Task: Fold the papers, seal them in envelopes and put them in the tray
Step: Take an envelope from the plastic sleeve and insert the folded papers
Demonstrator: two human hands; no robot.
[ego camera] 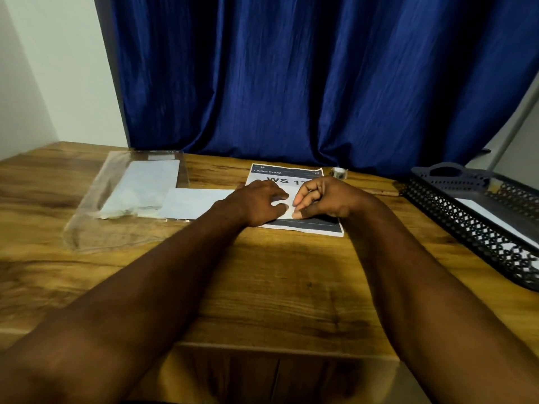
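Sheet (291, 173) on table (262, 287) — left hand (259, 204) presses it, fingers loose; right hand (326, 199) curled over it, hold unclear.

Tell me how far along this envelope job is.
Done: one white piece, probably a sealed envelope, lies in the black tray. In hand: the printed sheet lies unfolded, left hand pressing it, right hand pinching at it. Left: fold it, seal it in the white envelope beside it, tray it. The plastic bag seems to hold more.
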